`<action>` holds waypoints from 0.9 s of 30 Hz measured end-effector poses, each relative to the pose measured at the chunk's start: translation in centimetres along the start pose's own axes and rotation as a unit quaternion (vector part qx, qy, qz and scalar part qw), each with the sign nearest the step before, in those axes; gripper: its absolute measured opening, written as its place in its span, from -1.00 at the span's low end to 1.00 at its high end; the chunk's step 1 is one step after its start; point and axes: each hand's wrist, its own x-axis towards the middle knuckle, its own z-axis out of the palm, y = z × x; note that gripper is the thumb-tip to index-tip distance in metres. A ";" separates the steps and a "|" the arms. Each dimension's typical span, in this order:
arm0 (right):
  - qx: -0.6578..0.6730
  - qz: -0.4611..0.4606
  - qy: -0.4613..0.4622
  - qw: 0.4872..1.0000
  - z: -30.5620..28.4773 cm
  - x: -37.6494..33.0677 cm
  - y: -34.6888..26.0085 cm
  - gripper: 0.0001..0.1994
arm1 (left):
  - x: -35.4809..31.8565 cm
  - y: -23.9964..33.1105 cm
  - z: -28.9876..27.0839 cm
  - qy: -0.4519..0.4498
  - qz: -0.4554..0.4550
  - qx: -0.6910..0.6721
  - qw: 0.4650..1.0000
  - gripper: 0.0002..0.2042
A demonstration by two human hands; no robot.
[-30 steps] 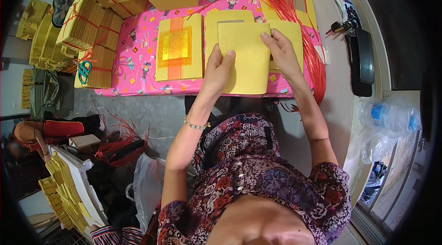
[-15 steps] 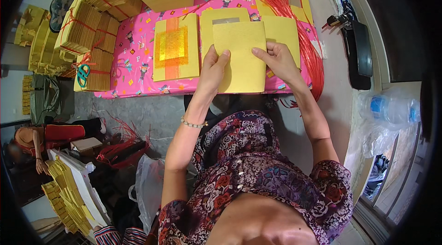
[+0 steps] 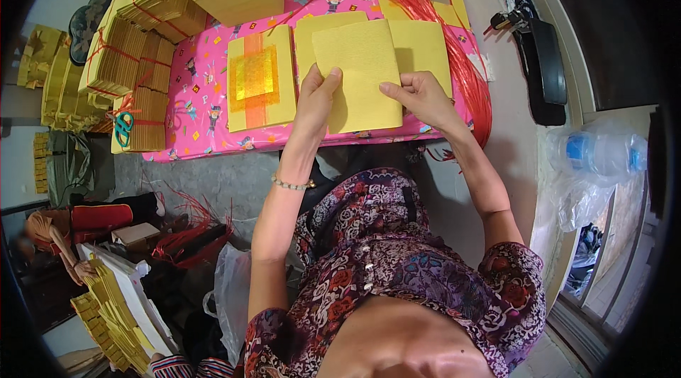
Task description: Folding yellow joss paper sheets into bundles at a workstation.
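Note:
Both my hands hold a plain yellow paper sheet (image 3: 358, 69) above a pink patterned cloth (image 3: 206, 101). My left hand (image 3: 317, 101) grips the sheet's lower left edge, thumb on top. My right hand (image 3: 423, 97) pinches its right edge. Under it lies a stack of yellow sheets (image 3: 425, 48). To the left sits a yellow stack with a gold foil square and orange stripe (image 3: 259, 87).
Bundles of yellow paper tied with red string (image 3: 135, 44) are piled at the left and top. Red strings (image 3: 464, 58) trail along the cloth's right side. Scissors (image 3: 123, 128) lie at the left. A water bottle in a plastic bag (image 3: 599, 154) is at the right.
The yellow sheet has been lifted and drawn toward me off the stack; both hands shifted lower on it, the right hand moving from its top corner to its right edge.

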 end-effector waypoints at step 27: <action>0.060 -0.020 0.082 0.995 -4.0 0.0 -0.6 -0.73 | 0.0 -1.1 2.8 -0.042 0.019 0.091 0.995 -0.69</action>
